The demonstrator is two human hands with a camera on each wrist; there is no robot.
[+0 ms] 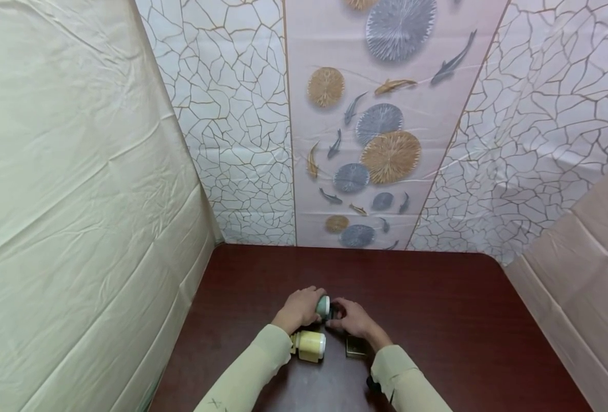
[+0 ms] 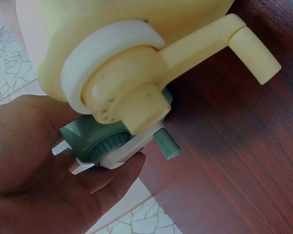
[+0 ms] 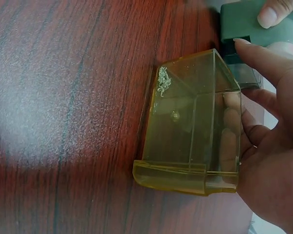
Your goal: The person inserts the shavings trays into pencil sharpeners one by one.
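My left hand (image 1: pixel 299 307) grips a green hand-crank pencil sharpener (image 1: pixel 322 307), its crank side showing in the left wrist view, with a white crank arm and green knob (image 2: pixel 167 144). My right hand (image 1: pixel 354 318) is at the sharpener's other end; its fingers curl at the dark see-through shavings drawer (image 3: pixel 244 74), which sticks partly out of the green body. How far the drawer sits inside is hard to tell. Beside my left wrist a yellow crank pencil sharpener (image 1: pixel 311 346) lies on the table. Near my right wrist stands a yellow see-through drawer (image 3: pixel 178 131) holding a few pale shavings (image 3: pixel 163 81).
The dark red wooden table (image 1: pixel 437 309) stretches out around both hands. A patterned cloth (image 1: pixel 247 143) hangs along its back edge, and pale cloth walls (image 1: pixel 92 200) rise at both sides. Both sharpeners and the yellow drawer lie close together near my forearms.
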